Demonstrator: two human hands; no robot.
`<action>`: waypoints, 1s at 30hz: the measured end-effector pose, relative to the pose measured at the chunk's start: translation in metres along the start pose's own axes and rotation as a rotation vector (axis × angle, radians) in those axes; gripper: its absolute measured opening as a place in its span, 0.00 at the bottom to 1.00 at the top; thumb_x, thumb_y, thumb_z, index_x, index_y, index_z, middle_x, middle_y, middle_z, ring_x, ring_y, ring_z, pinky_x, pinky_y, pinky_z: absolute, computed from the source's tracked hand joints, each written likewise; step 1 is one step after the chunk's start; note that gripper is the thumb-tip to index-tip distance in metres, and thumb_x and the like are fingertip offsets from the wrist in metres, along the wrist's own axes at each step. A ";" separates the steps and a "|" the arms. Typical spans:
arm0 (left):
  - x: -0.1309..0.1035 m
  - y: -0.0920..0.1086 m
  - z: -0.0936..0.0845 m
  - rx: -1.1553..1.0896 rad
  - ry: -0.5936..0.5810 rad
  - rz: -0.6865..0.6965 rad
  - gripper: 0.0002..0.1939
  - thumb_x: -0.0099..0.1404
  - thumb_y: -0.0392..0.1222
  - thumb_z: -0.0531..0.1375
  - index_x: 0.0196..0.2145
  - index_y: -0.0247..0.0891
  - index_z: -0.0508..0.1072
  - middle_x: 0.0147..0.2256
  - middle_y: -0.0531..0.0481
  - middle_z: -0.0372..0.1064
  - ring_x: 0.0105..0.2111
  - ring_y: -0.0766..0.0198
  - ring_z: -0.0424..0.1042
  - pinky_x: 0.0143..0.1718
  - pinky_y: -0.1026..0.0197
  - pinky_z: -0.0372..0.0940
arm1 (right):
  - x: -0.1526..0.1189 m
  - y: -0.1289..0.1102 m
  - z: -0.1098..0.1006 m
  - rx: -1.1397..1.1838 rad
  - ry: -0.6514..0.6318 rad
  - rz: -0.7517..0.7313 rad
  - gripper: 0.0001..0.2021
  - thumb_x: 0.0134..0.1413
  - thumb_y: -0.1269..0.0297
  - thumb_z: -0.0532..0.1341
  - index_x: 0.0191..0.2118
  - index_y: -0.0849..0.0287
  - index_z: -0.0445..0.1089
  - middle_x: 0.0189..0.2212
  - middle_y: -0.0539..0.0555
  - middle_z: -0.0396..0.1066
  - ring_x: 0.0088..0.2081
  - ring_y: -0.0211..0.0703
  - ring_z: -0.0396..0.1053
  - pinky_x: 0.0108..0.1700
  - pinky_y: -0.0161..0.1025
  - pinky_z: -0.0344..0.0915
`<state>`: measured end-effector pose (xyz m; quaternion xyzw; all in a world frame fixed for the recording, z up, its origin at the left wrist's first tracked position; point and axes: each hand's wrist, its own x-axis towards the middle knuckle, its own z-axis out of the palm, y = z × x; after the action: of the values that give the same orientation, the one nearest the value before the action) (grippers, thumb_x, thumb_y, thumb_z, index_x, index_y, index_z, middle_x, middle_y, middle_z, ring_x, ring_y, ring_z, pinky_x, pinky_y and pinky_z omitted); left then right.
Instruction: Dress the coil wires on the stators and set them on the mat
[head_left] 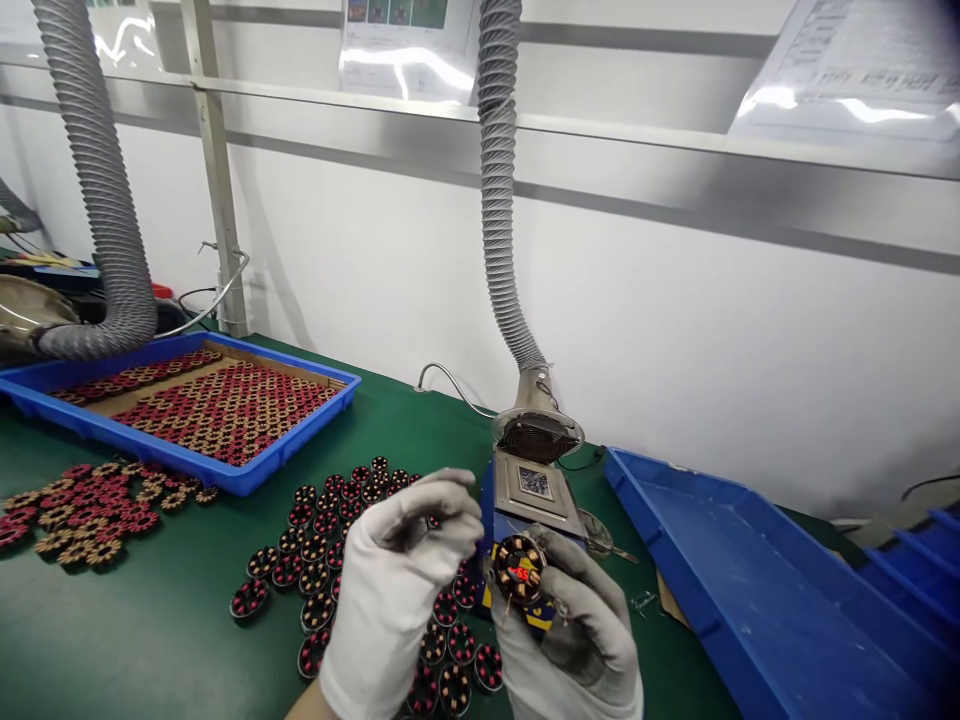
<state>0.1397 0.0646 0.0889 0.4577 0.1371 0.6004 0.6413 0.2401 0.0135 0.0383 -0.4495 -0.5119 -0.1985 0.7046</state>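
Note:
Both my hands wear white gloves with grey, dirty fingers. My right hand [574, 620] is closed on a round black part [519, 570] with copper-coloured windings and thin wires, held in front of the blue machine. My left hand [412, 570] is raised just left of it, fingers curled and thumb close to them; whether something small is between the fingertips is hidden. Behind my right hand is the machine's square metal plate [534, 483], with a dark speckled patch in its middle. Many similar round parts [316, 610] lie on the green table [180, 620] beneath and left of my left hand.
A blue tray [247, 478] of red and tan rings is at the left, with loose rings [97, 510] before it. A blue tray [735, 560] stands at right. An extraction hose [499, 180] ends in a hood [538, 430] above the plate.

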 end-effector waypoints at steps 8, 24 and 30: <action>0.005 0.006 0.007 0.125 -0.071 -0.250 0.12 0.49 0.29 0.59 0.34 0.31 0.74 0.31 0.46 0.73 0.30 0.64 0.70 0.34 0.68 0.65 | -0.003 -0.003 0.002 -0.007 -0.054 -0.005 0.26 0.37 0.80 0.66 0.43 0.47 0.65 0.45 0.51 0.65 0.42 0.44 0.68 0.39 0.39 0.69; 0.008 0.007 -0.008 0.206 -0.034 -0.100 0.06 0.55 0.31 0.58 0.31 0.35 0.74 0.36 0.48 0.72 0.38 0.61 0.70 0.40 0.68 0.65 | -0.005 -0.006 0.002 -0.029 -0.077 0.071 0.22 0.40 0.77 0.66 0.42 0.50 0.64 0.43 0.53 0.65 0.42 0.44 0.68 0.40 0.42 0.68; -0.018 0.022 -0.066 0.917 -0.107 0.343 0.09 0.59 0.37 0.61 0.38 0.46 0.74 0.46 0.53 0.68 0.50 0.59 0.63 0.51 0.64 0.58 | 0.008 0.001 -0.015 0.104 -0.129 0.327 0.18 0.37 0.74 0.68 0.37 0.53 0.66 0.39 0.53 0.69 0.39 0.42 0.70 0.36 0.36 0.70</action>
<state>0.0734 0.0732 0.0632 0.7390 0.2766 0.5509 0.2719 0.2524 0.0034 0.0443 -0.5015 -0.4856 -0.0252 0.7156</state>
